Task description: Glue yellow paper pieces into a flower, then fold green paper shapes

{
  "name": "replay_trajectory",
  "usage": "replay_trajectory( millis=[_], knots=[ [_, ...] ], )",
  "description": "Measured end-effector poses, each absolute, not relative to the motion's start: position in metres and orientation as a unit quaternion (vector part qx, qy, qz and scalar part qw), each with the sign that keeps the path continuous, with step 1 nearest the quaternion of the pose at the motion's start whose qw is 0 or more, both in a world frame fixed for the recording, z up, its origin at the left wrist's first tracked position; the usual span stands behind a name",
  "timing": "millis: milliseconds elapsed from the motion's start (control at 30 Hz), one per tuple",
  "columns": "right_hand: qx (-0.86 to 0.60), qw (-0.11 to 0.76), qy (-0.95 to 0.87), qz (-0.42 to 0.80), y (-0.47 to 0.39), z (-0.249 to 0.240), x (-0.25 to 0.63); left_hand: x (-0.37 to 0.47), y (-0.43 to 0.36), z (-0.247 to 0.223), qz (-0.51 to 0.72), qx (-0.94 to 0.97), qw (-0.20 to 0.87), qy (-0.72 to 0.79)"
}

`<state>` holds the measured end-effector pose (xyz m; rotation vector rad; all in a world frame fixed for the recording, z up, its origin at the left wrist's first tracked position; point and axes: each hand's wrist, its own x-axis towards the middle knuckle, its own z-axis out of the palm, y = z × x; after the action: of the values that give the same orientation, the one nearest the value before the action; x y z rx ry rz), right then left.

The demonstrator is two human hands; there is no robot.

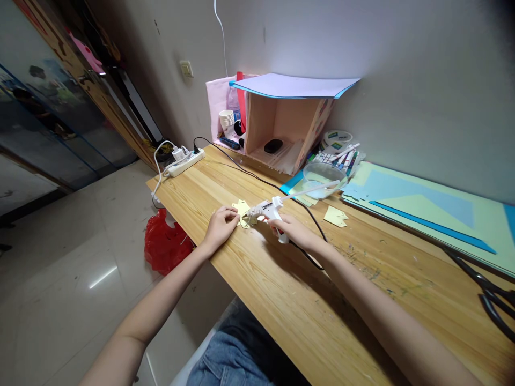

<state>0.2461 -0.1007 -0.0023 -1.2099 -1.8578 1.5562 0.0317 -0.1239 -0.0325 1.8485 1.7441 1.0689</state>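
Your right grip [293, 229] is wrapped around the handle of the white plastic glue gun [275, 208], mid-frame; your left grip [220, 228] touches the thin, many-pointed yellow paper piece [241, 206] by the nozzle, though whether it pinches, I cannot tell. Steady the paper, fingertips clear of the nozzle. Beyond spreads the grained wooden counter [265, 279]; crumpled red plastic [163, 246] lies left of centre.

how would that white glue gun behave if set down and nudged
The glue gun would probably tip sideways, given its slim body. The stick jutting from its back might snag, and the black cord at its handle would likely drag.
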Motion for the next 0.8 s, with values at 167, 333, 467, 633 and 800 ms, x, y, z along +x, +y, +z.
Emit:
replay_trajectory(
  millis=[167, 333, 467, 633, 800],
  knots=[
    [-0.434, 0.216, -0.673, 0.559, -0.103, 0.001, 0.246, 0.032, -0.124, -0.031, 0.378, 0.660, 0.192, 0.621],
    [-0.435, 0.215, -0.672, 0.560, -0.102, -0.001, 0.246, 0.031, -0.124, -0.032, 0.378, 0.657, 0.201, 0.620],
    [-0.429, 0.213, -0.670, 0.567, -0.101, -0.002, 0.245, 0.031, -0.124, -0.032, 0.378, 0.657, 0.201, 0.621],
    [-0.438, 0.209, -0.668, 0.564, -0.098, -0.003, 0.248, 0.032, -0.124, -0.031, 0.376, 0.654, 0.201, 0.624],
    [-0.445, 0.188, -0.669, 0.564, -0.092, 0.000, 0.255, 0.032, -0.123, -0.032, 0.372, 0.657, 0.193, 0.627]
  ],
)
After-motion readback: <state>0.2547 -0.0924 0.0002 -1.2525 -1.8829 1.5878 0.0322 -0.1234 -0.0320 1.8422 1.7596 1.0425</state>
